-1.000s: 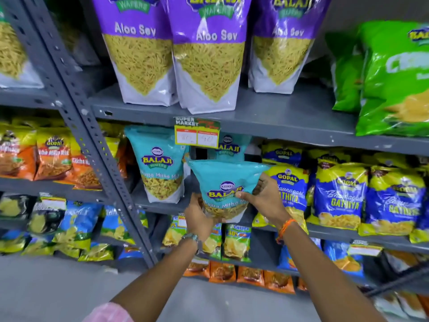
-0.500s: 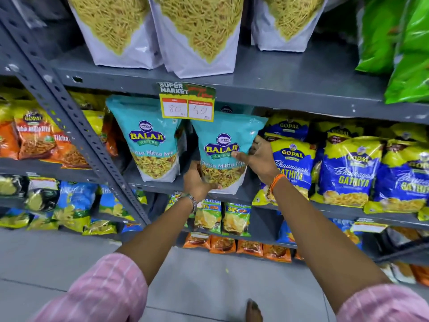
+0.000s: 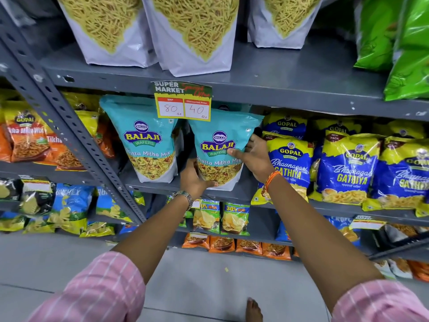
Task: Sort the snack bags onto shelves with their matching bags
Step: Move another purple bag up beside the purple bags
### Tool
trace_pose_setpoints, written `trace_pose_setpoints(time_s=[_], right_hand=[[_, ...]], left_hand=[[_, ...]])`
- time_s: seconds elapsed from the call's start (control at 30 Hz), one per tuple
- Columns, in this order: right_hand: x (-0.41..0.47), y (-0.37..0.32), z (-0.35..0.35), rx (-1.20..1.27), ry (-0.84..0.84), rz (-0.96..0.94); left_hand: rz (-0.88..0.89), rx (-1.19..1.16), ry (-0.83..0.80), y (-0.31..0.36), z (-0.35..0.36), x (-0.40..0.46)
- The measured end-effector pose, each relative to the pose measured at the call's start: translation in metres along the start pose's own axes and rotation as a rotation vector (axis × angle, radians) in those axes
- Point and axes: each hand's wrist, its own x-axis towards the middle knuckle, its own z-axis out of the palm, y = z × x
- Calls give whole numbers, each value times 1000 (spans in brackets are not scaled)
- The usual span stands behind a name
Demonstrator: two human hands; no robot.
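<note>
On the middle shelf (image 3: 232, 194), my left hand (image 3: 193, 182) cups the teal bag (image 3: 222, 145) underneath, right hand (image 3: 254, 156) clamps its side; light, crinkly, slippery, I'd judge.

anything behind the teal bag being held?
Behind the held teal Balaji bag, the top of another teal bag peeks out just under the price tag. The rest of it, and anything deeper on the shelf, is covered.

Teal snack bag (image 3: 218, 147): glossy plastic film, creased. Shelf (image 3: 278, 89): grey painted metal, matt, chipped. Price tag (image 3: 183, 102): paper. Sleeve (image 3: 97, 291): striped cloth.
</note>
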Motion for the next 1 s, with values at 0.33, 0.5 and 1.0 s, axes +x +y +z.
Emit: trace_pose_setpoints(time_s=[0.33,0.5,1.0], right_hand=[[-72,-21,2,-35,296,-22],[-120,-66,19,8,372,-239],[-10,-232,20,191,16,-340]], left_hand=[[-34,-243,96,4,-31,-49],[138,-302,259,34,-69,-90],[564,-163,412,209,-165,-67]])
